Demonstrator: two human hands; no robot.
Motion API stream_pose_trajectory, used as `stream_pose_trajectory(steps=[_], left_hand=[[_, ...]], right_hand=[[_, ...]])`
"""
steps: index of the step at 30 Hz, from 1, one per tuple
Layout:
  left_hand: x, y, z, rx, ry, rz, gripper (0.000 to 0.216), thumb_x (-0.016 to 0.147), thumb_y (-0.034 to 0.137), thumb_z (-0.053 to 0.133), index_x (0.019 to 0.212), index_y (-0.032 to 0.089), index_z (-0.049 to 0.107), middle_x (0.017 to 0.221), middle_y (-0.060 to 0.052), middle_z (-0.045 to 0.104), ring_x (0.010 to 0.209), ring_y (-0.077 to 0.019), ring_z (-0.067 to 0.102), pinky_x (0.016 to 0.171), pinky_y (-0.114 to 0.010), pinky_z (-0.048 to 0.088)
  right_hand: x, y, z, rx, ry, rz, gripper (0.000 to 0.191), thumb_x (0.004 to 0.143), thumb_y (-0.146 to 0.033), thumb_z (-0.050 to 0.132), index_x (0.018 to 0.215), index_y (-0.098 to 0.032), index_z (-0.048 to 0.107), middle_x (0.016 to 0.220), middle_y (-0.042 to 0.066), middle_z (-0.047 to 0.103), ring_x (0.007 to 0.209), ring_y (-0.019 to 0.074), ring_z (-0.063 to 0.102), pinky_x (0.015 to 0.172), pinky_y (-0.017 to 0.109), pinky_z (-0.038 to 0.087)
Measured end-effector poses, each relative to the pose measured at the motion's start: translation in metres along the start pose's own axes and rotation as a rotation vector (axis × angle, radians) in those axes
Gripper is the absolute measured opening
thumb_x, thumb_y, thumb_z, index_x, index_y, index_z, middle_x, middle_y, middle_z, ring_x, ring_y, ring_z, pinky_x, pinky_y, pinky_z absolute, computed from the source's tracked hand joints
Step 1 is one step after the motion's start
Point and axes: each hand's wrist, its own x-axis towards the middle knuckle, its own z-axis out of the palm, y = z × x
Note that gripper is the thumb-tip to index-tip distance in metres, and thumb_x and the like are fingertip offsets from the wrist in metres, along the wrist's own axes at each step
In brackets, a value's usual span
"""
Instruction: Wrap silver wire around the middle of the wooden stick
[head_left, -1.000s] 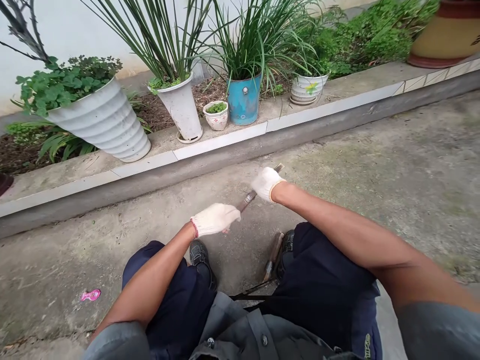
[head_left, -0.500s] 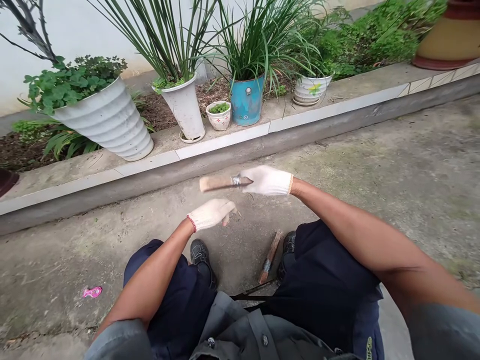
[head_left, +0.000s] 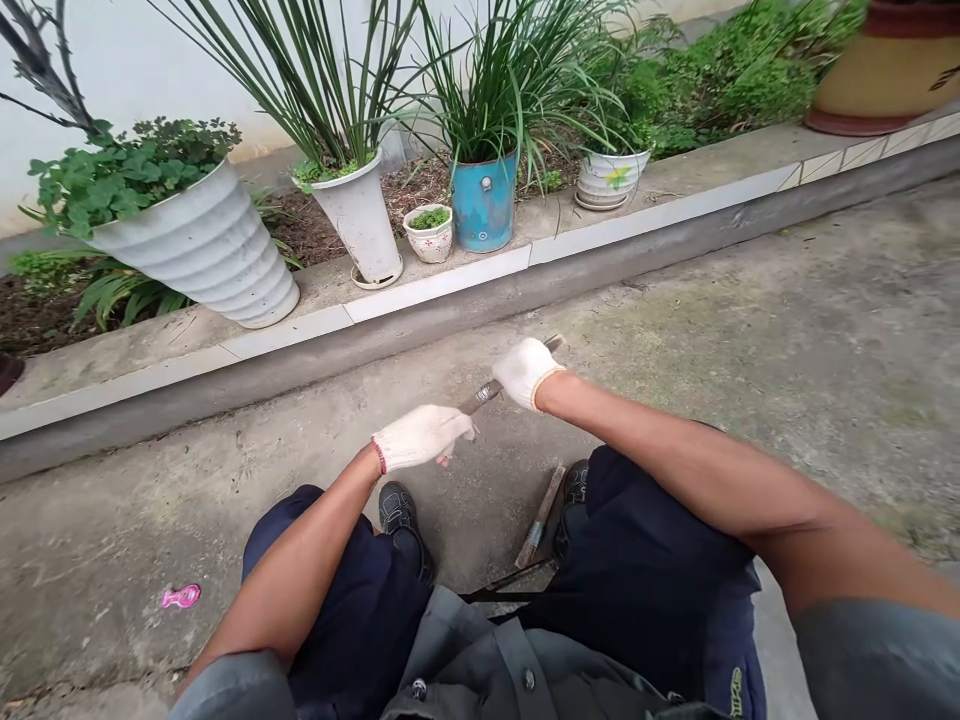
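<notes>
A wooden stick with a silvery wire binding slants up to the right between my hands. My right hand, in a white knitted glove, is closed around it above the binding, and a short end shows past the fist. My left hand, gloved too, is at the lower end with its fingers curled; that end disappears at the glove, so the grip is partly hidden. Another wooden stick with a similar binding lies on the concrete by my right shoe.
A low tiled ledge runs across ahead, bearing a ribbed white planter, a tall white pot, a small pot, a blue bucket and a striped pot. A pink object lies at the left.
My right hand has turned the stick from nearly level to a slant and shifted left. The stick's lower end now meets my left hand, which was apart from it before.
</notes>
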Motion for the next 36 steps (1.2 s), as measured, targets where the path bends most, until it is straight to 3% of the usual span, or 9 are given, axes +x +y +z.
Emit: stream_pose_trajectory(steps=[5,10,12,15,20,24,28,32,36], left_hand=[[-0.006,-0.01,-0.033,0.162,0.154,-0.086,0.041,0.099,0.048,0.041,0.091,0.02,0.069,0.073,0.0,0.068,0.052,-0.0143,0.063,0.056,-0.025,0.044],[-0.004,-0.016,-0.038,0.093,0.129,-0.026,0.041,0.099,0.051,0.043,0.093,0.02,0.069,0.064,0.001,0.064,0.059,-0.0175,0.065,0.062,-0.026,0.046],[-0.002,-0.014,-0.029,0.007,0.111,0.005,0.046,0.1,0.057,0.042,0.096,0.02,0.068,0.059,0.001,0.062,0.06,-0.0185,0.065,0.063,-0.027,0.047],[0.002,-0.007,-0.011,-0.115,0.12,0.025,0.055,0.102,0.062,0.034,0.099,0.018,0.065,0.055,0.002,0.06,0.057,-0.0179,0.064,0.064,-0.027,0.049],[0.006,0.004,0.016,-0.195,0.083,0.054,0.051,0.103,0.057,0.034,0.097,0.017,0.066,0.055,0.002,0.061,0.06,-0.0179,0.065,0.068,-0.028,0.05],[0.005,0.006,0.026,-0.054,-0.045,0.06,0.046,0.103,0.052,0.035,0.098,0.02,0.067,0.056,0.002,0.063,0.061,-0.0173,0.065,0.065,-0.026,0.048],[0.001,0.006,0.022,0.041,-0.103,0.023,0.043,0.102,0.051,0.038,0.093,0.022,0.069,0.054,0.003,0.06,0.057,-0.0171,0.064,0.059,-0.026,0.044],[-0.002,0.006,0.002,0.223,0.068,-0.019,0.043,0.103,0.048,0.039,0.086,0.022,0.069,0.071,-0.001,0.069,0.055,-0.0161,0.06,0.061,-0.028,0.042],[-0.003,-0.002,-0.02,0.321,0.243,-0.051,0.048,0.104,0.049,0.036,0.087,0.02,0.07,0.082,-0.004,0.073,0.059,-0.0169,0.06,0.066,-0.029,0.042]], right_hand=[[-0.013,-0.004,-0.002,-0.062,-0.063,-0.306,0.025,0.081,-0.009,0.061,0.098,-0.014,0.077,0.096,0.016,0.076,0.09,0.0266,0.07,0.079,0.036,0.045],[-0.024,0.011,-0.008,0.298,-0.047,-0.549,0.018,0.085,-0.022,0.058,0.095,-0.023,0.073,0.08,0.001,0.071,0.067,0.015,0.059,0.064,0.027,0.036],[-0.023,0.014,-0.012,0.463,0.064,-0.489,0.017,0.087,-0.031,0.058,0.096,-0.022,0.071,0.08,-0.001,0.07,0.067,0.0132,0.056,0.062,0.025,0.033],[-0.017,0.019,-0.016,0.62,0.248,-0.255,0.025,0.087,-0.041,0.06,0.1,-0.021,0.068,0.081,-0.001,0.069,0.069,0.0133,0.056,0.061,0.024,0.033],[-0.003,0.033,-0.02,0.592,0.365,0.043,0.031,0.091,-0.046,0.057,0.105,-0.02,0.067,0.088,0.007,0.073,0.074,0.0184,0.063,0.063,0.026,0.037],[0.001,0.037,-0.019,0.332,0.195,0.119,0.027,0.089,-0.024,0.059,0.111,-0.019,0.072,0.097,0.015,0.076,0.083,0.0264,0.07,0.069,0.032,0.044],[-0.004,0.021,-0.012,0.063,-0.059,0.057,0.03,0.081,-0.011,0.065,0.107,-0.014,0.077,0.101,0.02,0.077,0.096,0.0314,0.072,0.081,0.039,0.05],[-0.012,0.003,-0.003,-0.086,-0.166,-0.125,0.027,0.08,-0.01,0.064,0.103,-0.01,0.079,0.101,0.022,0.076,0.099,0.0322,0.071,0.085,0.041,0.048],[-0.019,0.005,0.001,0.01,-0.216,-0.39,0.028,0.072,-0.011,0.065,0.096,-0.02,0.077,0.088,0.009,0.075,0.081,0.0227,0.069,0.074,0.032,0.044]])
